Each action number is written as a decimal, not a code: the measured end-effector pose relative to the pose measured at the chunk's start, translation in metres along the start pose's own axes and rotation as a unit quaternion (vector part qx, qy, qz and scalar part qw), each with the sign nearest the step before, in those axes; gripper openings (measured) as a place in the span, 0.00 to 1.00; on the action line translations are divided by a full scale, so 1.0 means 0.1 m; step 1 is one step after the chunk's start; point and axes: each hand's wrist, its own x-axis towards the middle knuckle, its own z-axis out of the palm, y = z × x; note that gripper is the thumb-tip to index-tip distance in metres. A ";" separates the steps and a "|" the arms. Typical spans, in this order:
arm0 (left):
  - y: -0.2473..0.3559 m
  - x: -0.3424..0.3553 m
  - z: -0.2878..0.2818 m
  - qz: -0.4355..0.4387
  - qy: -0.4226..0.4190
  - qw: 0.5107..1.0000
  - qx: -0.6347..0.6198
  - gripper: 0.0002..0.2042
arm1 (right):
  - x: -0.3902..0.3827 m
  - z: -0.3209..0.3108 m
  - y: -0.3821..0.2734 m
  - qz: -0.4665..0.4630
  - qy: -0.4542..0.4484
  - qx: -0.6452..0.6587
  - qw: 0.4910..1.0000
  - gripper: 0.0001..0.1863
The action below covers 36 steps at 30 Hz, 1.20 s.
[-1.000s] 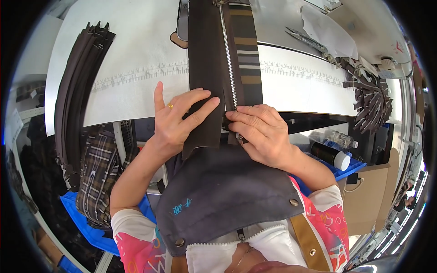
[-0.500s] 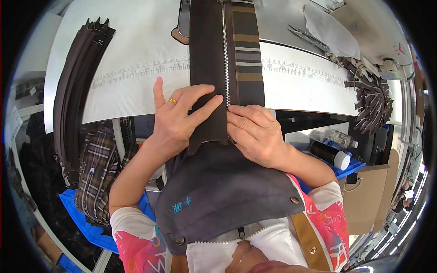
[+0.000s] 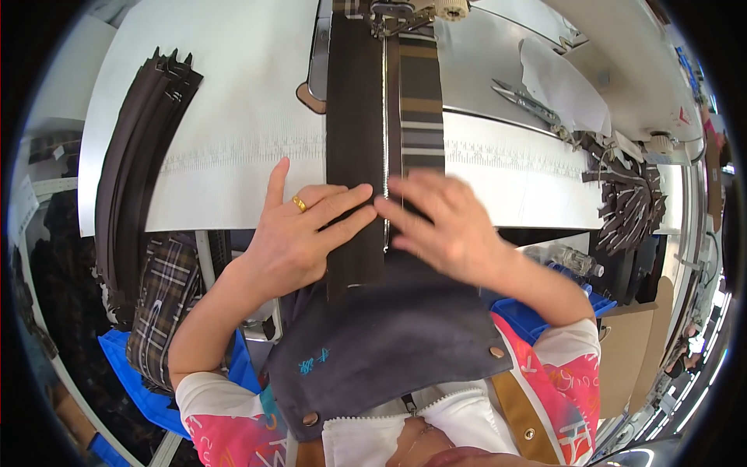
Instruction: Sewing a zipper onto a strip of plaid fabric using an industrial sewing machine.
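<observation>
Two hands share the cloth on my feed: the left hand (image 3: 292,233) lies with its fingers spread, tips resting on a long dark strip (image 3: 354,132) and gripping nothing, while the right hand (image 3: 451,226) is blurred beside the zipper (image 3: 385,117), so I cannot tell whether its fingers pinch anything. That zipper runs lengthwise between the dark strip and a striped panel (image 3: 422,121), the stack reaching up to the metal sewing head (image 3: 393,17) and down past the front edge of the white table (image 3: 233,93). I read the step in hand as lining up the zipper along the strip's edge for stitching. To my mind, the next move calls for light, flat pressure from the left, the right settling the zipper's lower end straight, and no tug against the sewing head.
</observation>
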 end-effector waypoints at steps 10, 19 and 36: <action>-0.70 0.62 -0.10 -0.045 -0.024 0.998 -0.035 0.16 | -0.01 0.01 -0.04 -0.022 0.022 0.026 0.999 0.26; -0.97 1.03 0.10 -0.053 0.061 0.996 0.041 0.19 | 0.01 -0.01 0.05 -0.050 0.008 0.030 0.998 0.20; -1.03 1.06 0.19 -0.036 0.088 0.992 0.083 0.15 | 0.22 0.01 0.28 -0.042 0.025 0.040 0.998 0.23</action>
